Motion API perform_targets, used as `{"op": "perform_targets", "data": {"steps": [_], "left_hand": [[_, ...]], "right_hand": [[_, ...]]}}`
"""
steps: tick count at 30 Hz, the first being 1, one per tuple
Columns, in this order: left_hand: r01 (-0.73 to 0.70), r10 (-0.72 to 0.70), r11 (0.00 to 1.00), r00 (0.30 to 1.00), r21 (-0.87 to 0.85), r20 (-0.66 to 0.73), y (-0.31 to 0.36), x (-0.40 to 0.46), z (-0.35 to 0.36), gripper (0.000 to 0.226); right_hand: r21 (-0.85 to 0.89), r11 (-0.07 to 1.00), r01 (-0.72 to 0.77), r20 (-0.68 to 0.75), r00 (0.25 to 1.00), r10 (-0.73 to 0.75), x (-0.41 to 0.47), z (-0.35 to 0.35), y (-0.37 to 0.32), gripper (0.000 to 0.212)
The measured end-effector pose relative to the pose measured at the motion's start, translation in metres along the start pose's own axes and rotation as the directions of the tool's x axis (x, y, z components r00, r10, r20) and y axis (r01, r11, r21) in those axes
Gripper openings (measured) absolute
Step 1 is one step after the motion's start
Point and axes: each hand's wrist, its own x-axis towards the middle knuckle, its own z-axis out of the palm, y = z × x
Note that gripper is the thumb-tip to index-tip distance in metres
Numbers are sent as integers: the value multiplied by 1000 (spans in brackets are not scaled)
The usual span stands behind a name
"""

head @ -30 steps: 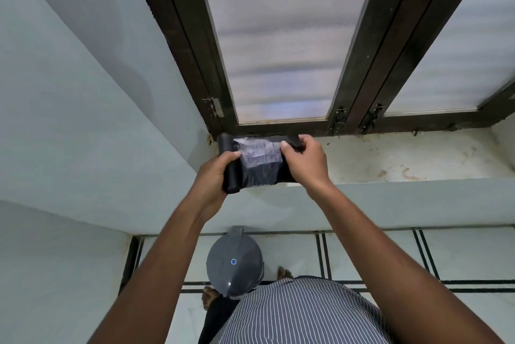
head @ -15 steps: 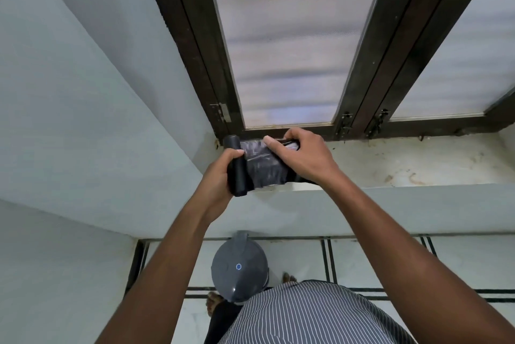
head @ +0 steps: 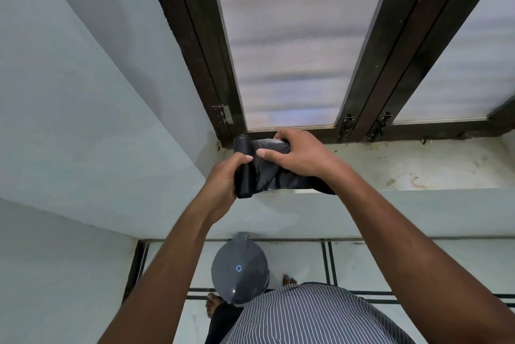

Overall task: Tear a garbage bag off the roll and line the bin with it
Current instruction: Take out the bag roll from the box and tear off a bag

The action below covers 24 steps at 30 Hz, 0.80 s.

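Gripping the black plastic garbage-bag roll point(head: 244, 173) above the white windowsill's point(head: 418, 168) left corner, the left hand point(head: 223, 179) curls round it. The right hand point(head: 299, 152) pinches the unrolled black bag point(head: 271, 176). The grey round lidded bin point(head: 239, 271) stands on the floor below.

window point(head: 289, 45) frosted, dark frame | sill point(head: 418, 168) stained | floor point(head: 390, 268) tiled
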Motion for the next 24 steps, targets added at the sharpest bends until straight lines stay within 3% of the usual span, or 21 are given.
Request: {"op": "perform_targets", "data": {"steps": [3, 11, 24], "left_hand": [[31, -30, 996, 999, -87, 14, 3, -2, -9, 30], [11, -11, 1000, 1000, -6, 19, 1, -5, -7, 36], [-7, 9, 998, 1000, 60, -30, 1, -2, -7, 35]], "right_hand": [[-75, 997, -12, -13, 1000, 11, 0, -5, 6, 58], [-205, 977, -54, -2, 999, 54, 1, -13, 6, 68], [-146, 984, -102, -12, 995, 101, 1, -19, 18, 82]]}}
